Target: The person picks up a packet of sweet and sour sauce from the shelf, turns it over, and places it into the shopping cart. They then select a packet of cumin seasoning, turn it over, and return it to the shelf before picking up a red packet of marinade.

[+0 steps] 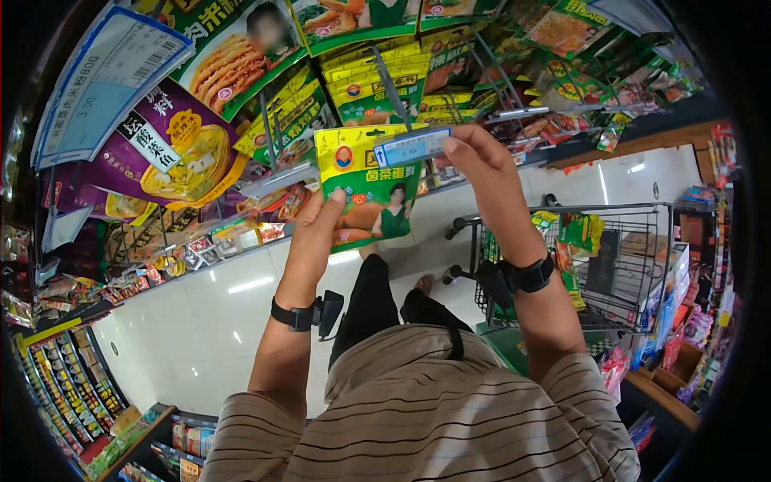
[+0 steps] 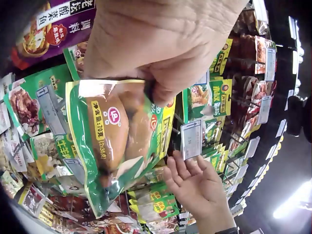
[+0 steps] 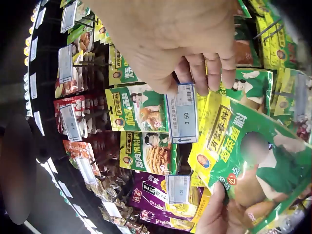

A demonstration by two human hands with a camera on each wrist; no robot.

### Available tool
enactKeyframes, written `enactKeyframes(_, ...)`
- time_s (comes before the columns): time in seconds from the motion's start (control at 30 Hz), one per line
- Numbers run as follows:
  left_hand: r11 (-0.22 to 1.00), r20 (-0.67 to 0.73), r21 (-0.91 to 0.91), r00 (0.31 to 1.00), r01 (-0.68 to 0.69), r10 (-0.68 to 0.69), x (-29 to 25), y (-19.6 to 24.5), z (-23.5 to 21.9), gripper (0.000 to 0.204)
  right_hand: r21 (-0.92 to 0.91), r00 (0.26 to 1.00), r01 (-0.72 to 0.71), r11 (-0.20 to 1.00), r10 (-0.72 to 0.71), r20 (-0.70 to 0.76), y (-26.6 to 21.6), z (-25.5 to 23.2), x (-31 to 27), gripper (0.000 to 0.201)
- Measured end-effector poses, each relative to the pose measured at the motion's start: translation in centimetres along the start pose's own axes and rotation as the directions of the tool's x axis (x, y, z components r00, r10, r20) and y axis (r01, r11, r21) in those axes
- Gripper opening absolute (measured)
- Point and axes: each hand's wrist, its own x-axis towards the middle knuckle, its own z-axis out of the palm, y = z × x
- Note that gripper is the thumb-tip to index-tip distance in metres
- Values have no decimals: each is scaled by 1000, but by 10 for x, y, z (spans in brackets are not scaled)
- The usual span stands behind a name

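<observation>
My left hand (image 1: 315,229) grips a green and yellow seasoning packet (image 1: 373,189) by its side edge, thumb on the printed front. The packet hangs upright before the shelf hooks, its back turned to the left wrist view. With thumb and fingers, my right hand (image 1: 488,173) pinches the upper end of a blue-edged price tag (image 3: 183,119) at a hook's front. In the head view the tag (image 1: 414,149) overlaps the packet's upper right corner. Similar yellow-topped packets (image 1: 377,80) hang on the hook behind.
A large purple packet (image 1: 173,153) and another price tag (image 1: 112,88) are at the left. Metal hooks (image 1: 518,114) jut out from the rack. A wire shopping cart (image 1: 618,265) with packets in it stands at the right, on the pale tiled floor (image 1: 193,321).
</observation>
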Motion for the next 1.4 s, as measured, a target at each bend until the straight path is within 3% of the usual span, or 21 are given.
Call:
enactKeyframes(0.43,996,106,8,991,-83,82,28,-3,23,40,53,999,11,999,-13,39,3,1,-3,18)
enactKeyframes(0.83,992,99,-49,988,-116,121,56,-11,27,40,35,994,-38,999,34,104,12,-5,-3,21)
enactKeyframes(1.03,981,40,-65,982,-182,185,81,-3,37,40,66,996,-67,996,63,57,12,-2,-15,26)
enactKeyframes(1.17,953,2,163,966,-256,260,94,-6,27,36,29,992,-113,993,110,68,17,-12,-35,33)
enactKeyframes(1.2,929,-13,256,960,-268,280,96,-6,24,34,15,992,-98,995,96,87,23,-16,-41,31)
enactKeyframes(1.23,753,32,583,935,-305,354,95,-5,19,34,-4,992,-81,997,81,101,30,-22,-45,28)
enactKeyframes(1.27,542,108,778,918,-317,382,94,-6,10,35,-22,984,-118,993,120,135,34,-29,-50,29)
enactKeyframes(1.33,82,242,951,884,-297,401,94,-9,-7,36,-19,972,-181,983,182,148,42,-46,-68,30)
enactKeyframes(1.37,566,140,737,903,-369,406,100,-15,-13,36,5,971,-201,980,198,137,46,-51,-76,30)
enactKeyframes(1.4,888,39,317,939,-335,340,102,-22,-14,37,31,968,-214,976,208,139,49,-60,-86,30)
